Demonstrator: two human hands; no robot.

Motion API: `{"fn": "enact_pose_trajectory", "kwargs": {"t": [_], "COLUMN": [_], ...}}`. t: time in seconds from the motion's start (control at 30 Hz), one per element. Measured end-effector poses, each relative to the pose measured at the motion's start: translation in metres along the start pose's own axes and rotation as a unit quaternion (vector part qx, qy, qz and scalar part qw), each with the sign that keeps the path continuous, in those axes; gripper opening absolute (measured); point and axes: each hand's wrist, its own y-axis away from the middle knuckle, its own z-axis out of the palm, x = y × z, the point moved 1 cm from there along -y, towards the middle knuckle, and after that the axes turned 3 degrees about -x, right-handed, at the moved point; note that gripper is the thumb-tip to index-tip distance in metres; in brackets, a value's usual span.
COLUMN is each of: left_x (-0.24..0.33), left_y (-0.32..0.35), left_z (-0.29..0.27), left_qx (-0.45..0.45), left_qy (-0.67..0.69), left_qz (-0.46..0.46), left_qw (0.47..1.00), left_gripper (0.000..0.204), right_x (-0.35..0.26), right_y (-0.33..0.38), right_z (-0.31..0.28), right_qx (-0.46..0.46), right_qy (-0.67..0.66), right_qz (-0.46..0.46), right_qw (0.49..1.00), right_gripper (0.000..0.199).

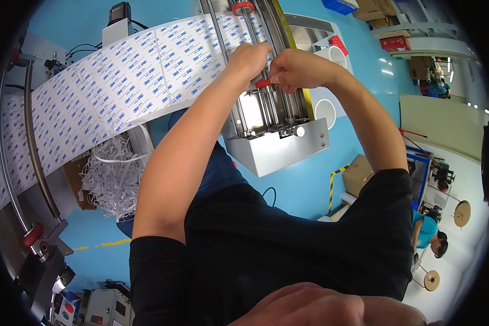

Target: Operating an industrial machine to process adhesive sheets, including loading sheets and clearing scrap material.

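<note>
A red-rimmed collar [263, 83] sat on the shaft of a metal roller machine [279, 152], close to its near end plate and just beneath the person's hands. The right hand [301, 69] was bent down beside it, fingers curled, fingertips at or very near the red rim; whether they gripped it could not be told. The left hand [250, 60] was over the rods, just beside the right, with its fingers partly hidden, so its hold could not be told either. The two hands were near each other.

Farther up the same shaft was a second red-rimmed collar [243, 8]. A silver knob [298, 131] stuck out by the end plate. From the machine's left side, a wide white sheet [136, 70] with blue print stretched leftward. Below it, shredded white strips [114, 182] filled a cardboard box [76, 182]. White tubes [325, 111] stood right of the machine, above a blue floor [298, 201]. Far right, a co-worker in teal [426, 231] was visible.
</note>
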Motion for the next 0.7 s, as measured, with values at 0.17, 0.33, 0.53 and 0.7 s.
{"fn": "enact_pose_trajectory", "kwargs": {"t": [0.17, 0.33, 0.53, 0.7], "left_x": [-0.001, 0.000, 0.000, 0.001], "left_y": [-0.003, 0.001, 0.001, 0.001], "left_z": [-0.001, -0.002, -0.002, -0.001], "left_qx": [-0.005, -0.028, -0.026, -0.005], "left_qy": [-0.005, 0.041, 0.053, 0.020], "left_qz": [0.013, 0.010, -0.007, -0.012], "left_qw": [1.000, 0.999, 0.998, 1.000], "left_gripper": [0.046, 0.032, 0.032, 0.035], "right_x": [0.004, -0.023, -0.018, -0.012], "right_y": [0.011, 0.009, -0.003, 0.007], "right_z": [0.002, 0.014, 0.031, 0.010], "right_qx": [0.027, 0.092, 0.166, 0.077], "right_qy": [-0.120, 0.202, 0.284, 0.192], "right_qz": [-0.059, 0.037, -0.029, 0.001], "right_qw": [0.991, 0.974, 0.944, 0.978], "right_gripper": [0.019, 0.045, 0.047, 0.033]}}
